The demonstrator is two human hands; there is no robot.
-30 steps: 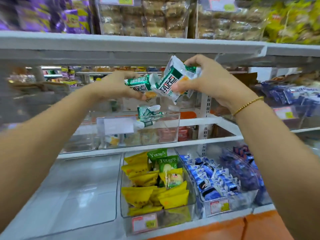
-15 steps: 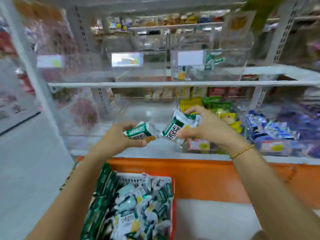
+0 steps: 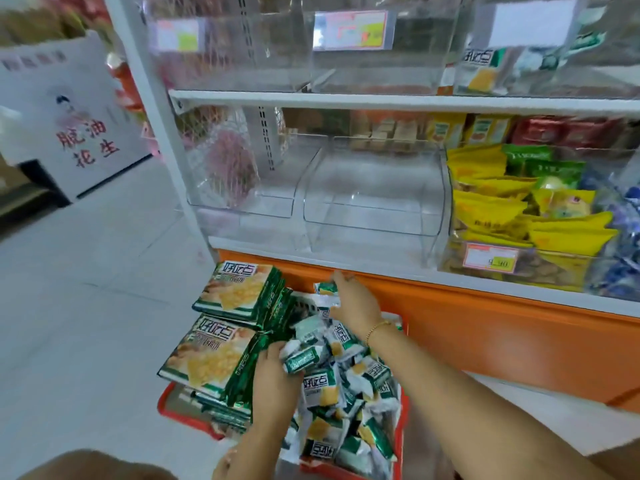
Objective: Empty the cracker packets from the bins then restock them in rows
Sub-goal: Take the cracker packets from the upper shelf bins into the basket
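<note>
Down from shelf height, both your hands now sit in the red basket (image 3: 165, 402). Your left hand (image 3: 273, 375) curls round a cracker packet (image 3: 304, 356) on the pile. Your right hand (image 3: 356, 304) touches a second packet (image 3: 325, 288) at the far end, and you cannot tell its grip.

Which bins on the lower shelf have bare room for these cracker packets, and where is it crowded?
Two clear bins on the lower shelf are bare: the middle bin, bordered on its right by the bin of yellow packets, and the left bin beside the white post. Crowded: that bin and the red basket, heaped with cracker packets.
</note>
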